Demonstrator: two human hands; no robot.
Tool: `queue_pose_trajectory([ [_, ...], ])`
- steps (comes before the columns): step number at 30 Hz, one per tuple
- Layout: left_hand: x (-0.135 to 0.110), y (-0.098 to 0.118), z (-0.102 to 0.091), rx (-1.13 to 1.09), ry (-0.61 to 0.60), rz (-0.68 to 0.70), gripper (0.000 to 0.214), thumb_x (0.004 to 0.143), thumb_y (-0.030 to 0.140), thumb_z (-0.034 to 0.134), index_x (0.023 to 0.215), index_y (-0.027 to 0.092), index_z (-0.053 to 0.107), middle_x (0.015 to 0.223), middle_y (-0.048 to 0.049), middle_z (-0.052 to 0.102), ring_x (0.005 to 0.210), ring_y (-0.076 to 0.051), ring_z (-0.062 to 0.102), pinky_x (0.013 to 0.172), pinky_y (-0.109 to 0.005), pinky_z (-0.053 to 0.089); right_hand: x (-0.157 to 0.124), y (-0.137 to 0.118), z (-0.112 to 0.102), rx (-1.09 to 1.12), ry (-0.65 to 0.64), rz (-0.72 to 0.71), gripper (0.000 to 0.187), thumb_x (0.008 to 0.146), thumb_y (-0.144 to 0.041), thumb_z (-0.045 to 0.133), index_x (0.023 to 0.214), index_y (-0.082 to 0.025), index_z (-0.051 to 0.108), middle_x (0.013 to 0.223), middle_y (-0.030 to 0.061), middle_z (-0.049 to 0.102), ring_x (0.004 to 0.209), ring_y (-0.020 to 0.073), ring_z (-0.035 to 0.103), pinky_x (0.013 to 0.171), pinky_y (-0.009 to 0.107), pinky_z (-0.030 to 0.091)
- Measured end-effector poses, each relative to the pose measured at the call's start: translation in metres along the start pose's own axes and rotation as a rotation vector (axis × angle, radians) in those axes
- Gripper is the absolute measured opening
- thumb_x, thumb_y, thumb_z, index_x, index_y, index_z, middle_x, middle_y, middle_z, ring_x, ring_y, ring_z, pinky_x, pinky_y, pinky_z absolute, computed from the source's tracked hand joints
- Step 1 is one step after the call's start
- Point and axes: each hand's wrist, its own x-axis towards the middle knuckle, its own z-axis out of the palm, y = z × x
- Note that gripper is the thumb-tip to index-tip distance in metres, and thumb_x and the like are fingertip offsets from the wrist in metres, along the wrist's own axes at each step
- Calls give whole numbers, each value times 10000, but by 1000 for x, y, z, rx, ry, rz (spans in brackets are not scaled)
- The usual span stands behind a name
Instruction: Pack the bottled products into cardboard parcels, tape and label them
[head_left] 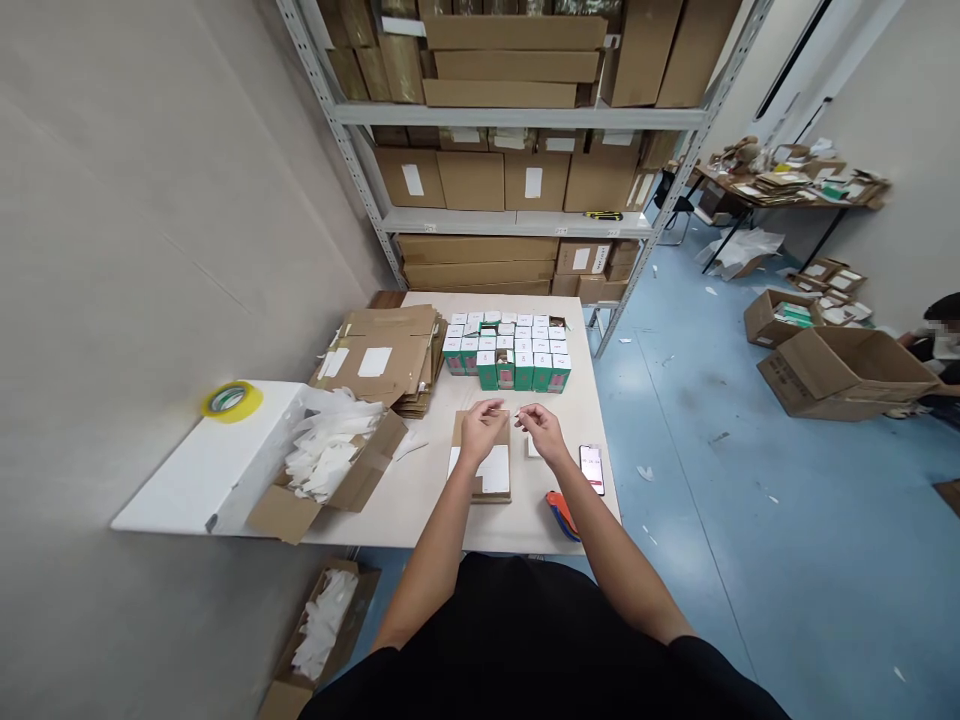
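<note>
Both my hands hover over the middle of a pale table (pixel 420 490). My left hand (pixel 482 426) and my right hand (pixel 541 430) are each pinched, and a small white thing stretches between their fingertips; I cannot make out what it is. Under them lies a flat brown cardboard piece with a white label (pixel 489 470). Beyond the hands stands a block of several small green-and-white boxes (pixel 508 350).
A phone (pixel 592 468) and a red-and-blue tape dispenser (pixel 559 512) lie at the right edge. Flattened cartons (pixel 386 355) are stacked at left, beside an open box of white bags (pixel 330 455) and a yellow tape roll (pixel 232 400). Shelving with cartons (pixel 517 180) stands behind. A person sits far right.
</note>
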Motion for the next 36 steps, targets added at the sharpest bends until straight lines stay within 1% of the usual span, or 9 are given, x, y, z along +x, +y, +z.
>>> queue_pose_trajectory([
  [3,-1,12,-1,14,-193,85,273,823,454,797,951,213,823,1043,-101,764,949,-223,718,753,-307,549,0,1,1,-24,4,-67,305,825,-535,757,880,-239,703,925,29,716,871,201,665,803,336,526],
  [8,5,8,-4,-38,-105,52,265,831,453,762,877,198,818,993,-92,784,921,-223,722,785,-322,557,0,3,2,-66,-27,-130,271,846,-511,740,860,-242,716,1096,67,714,1063,235,657,895,350,533],
  [12,7,-2,-8,-136,-35,-44,395,851,551,717,919,174,809,907,-83,786,868,-235,724,810,-357,571,1,6,2,-7,-37,-53,269,826,-500,742,847,-237,687,1256,92,722,1118,254,673,977,399,528],
  [16,1,0,-5,-195,-141,1,556,987,639,508,1023,181,822,1101,-133,792,1119,-289,715,955,-425,568,3,7,7,32,31,1,261,818,-496,732,827,-251,644,1197,91,762,1208,281,661,1019,438,521],
  [18,-3,3,-2,-144,-128,58,516,972,629,571,1097,195,819,1218,-144,765,1187,-288,693,986,-422,561,3,7,12,35,50,0,260,809,-496,737,830,-255,642,1177,91,771,1240,290,656,1048,454,510],
  [22,-9,4,-1,-44,-56,130,429,817,528,818,1107,213,826,1260,-140,742,1170,-274,694,940,-383,573,-2,4,20,32,36,-23,272,802,-506,746,861,-253,664,1254,108,756,1240,296,670,1088,464,491],
  [29,-13,-9,-23,-150,83,16,326,836,502,783,893,185,834,1010,-95,782,968,-233,715,852,-345,570,-13,8,27,107,0,-5,230,815,-451,703,807,-257,581,1233,81,764,1169,276,685,1028,427,516],
  [32,-21,-9,-30,-123,152,-36,348,836,524,770,830,179,815,976,-80,774,899,-214,699,787,-317,556,-14,15,35,142,48,40,259,829,-475,686,784,-259,550,1086,52,773,1059,252,690,971,405,535],
  [36,-35,-6,-32,-52,114,-39,356,863,529,735,771,189,789,935,-85,760,908,-223,693,807,-328,552,-17,25,53,125,27,115,346,773,-521,791,836,-257,576,875,21,710,866,222,671,849,379,559],
])
